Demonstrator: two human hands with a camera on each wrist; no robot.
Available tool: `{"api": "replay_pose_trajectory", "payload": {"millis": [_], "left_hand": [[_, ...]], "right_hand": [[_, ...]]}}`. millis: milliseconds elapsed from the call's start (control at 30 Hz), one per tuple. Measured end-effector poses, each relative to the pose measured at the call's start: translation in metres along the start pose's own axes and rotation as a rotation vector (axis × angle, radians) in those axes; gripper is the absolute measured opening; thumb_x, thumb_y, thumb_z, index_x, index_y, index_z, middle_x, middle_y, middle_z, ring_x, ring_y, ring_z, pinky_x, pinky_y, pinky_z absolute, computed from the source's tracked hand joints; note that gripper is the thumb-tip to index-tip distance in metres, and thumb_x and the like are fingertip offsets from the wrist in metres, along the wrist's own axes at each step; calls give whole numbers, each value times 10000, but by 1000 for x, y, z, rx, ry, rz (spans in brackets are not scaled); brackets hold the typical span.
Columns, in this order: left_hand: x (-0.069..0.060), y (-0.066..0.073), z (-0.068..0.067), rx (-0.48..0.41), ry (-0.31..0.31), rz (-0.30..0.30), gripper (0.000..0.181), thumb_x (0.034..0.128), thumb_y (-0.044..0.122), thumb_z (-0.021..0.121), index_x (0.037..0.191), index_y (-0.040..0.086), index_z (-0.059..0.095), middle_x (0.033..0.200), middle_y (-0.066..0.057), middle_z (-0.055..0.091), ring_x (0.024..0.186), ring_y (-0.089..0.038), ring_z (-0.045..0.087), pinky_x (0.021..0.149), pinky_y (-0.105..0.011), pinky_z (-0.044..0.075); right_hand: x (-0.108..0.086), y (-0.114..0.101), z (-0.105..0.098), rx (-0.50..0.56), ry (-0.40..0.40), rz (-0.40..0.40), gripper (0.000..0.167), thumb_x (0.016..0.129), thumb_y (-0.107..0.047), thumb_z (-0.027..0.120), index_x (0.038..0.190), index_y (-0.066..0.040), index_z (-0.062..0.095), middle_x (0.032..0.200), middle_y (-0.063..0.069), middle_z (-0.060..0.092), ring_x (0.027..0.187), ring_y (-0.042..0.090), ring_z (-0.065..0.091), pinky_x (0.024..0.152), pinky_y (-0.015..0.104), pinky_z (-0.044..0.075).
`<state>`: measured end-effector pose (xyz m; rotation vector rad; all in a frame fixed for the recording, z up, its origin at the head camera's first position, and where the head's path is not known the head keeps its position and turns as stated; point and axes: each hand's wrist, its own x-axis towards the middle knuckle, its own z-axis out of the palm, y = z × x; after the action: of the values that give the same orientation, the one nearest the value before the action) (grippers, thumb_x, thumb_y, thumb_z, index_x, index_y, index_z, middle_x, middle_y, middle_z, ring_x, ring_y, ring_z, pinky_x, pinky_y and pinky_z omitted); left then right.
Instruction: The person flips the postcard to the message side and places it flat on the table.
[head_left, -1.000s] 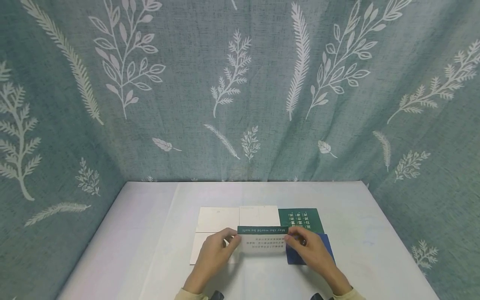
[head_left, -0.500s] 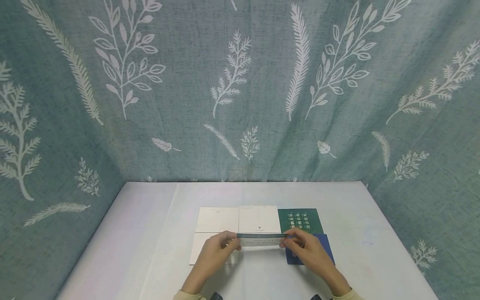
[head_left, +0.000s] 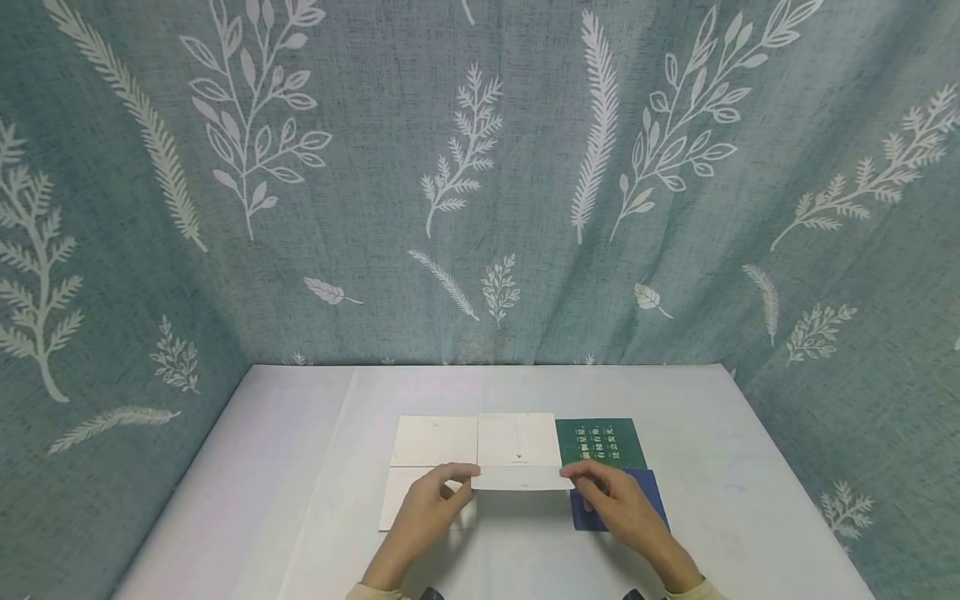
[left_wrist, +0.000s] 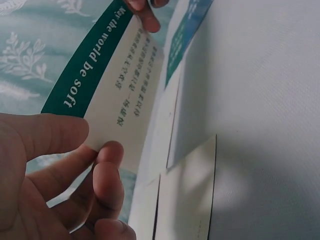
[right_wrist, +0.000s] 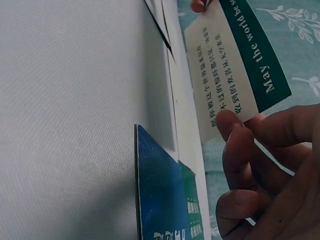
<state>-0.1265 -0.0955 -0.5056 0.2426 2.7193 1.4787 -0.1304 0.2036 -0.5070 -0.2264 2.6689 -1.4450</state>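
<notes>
Work on the white desk [head_left: 330,483] looks well past halfway to my eye. Laid flat in two rows, with a wide margin between them and the desk's far edge, are a far-left white card [head_left: 435,440], a far-middle white card [head_left: 519,439] and a green card [head_left: 600,442]; nearer the person come a near-left white card [head_left: 400,498], under the left of the row, and a blue card [head_left: 651,493], under the right. That makes five down. What seems left is the green-banded card [head_left: 522,479], held up off the desk between the near-left white card and the blue one, just on the near side of the far-middle white card. Whether its far edge touches that card I can't tell from here. Its plain face is up; the wrist views show the other face, with "May the world be soft" on the green band.

Both grips are closed down to the card's thickness. The left hand [head_left: 435,502] pinches one short end between thumb and finger, and the right hand [head_left: 613,500] pinches the opposite end likewise, the spare fingers bent. Behind the desk's far edge hangs a leaf-print curtain [head_left: 375,192].
</notes>
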Motion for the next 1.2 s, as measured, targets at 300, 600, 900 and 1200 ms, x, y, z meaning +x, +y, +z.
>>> {"api": "replay_pose_trajectory", "payload": {"millis": [300,600,900,1200], "left_hand": [[1,-4,1,15,-4,35,216,997,246,624,1186,199,717,1094,11,701,828,-94,633,700,-275,528],[1,-6,0,2,-7,79,222,1029,246,575,1197,190,709,1139,26,704,861,-77,621,731,-263,522],[2,-5,1,29,16,81,221,1033,229,567,1204,194,703,1140,40,704,850,-55,617,734,-257,520],[1,-3,2,125,52,129,263,990,172,627,1243,142,690,1067,31,706,741,-17,563,664,-217,501]], "right_hand": [[1,0,0,6,7,43,288,1044,-415,543,1134,-222,737,854,-14,601,746,161,589,675,282,467],[1,-1,0,15,1,45,316,1021,-456,571,1135,-211,735,816,-20,599,744,151,567,647,278,450],[0,1,1,8,1,-1,304,978,-391,669,1218,-209,708,990,-50,692,765,119,598,671,260,496],[0,4,0,-11,-12,-60,395,934,-343,738,1292,-186,680,1122,35,716,742,108,591,592,253,467]]}}
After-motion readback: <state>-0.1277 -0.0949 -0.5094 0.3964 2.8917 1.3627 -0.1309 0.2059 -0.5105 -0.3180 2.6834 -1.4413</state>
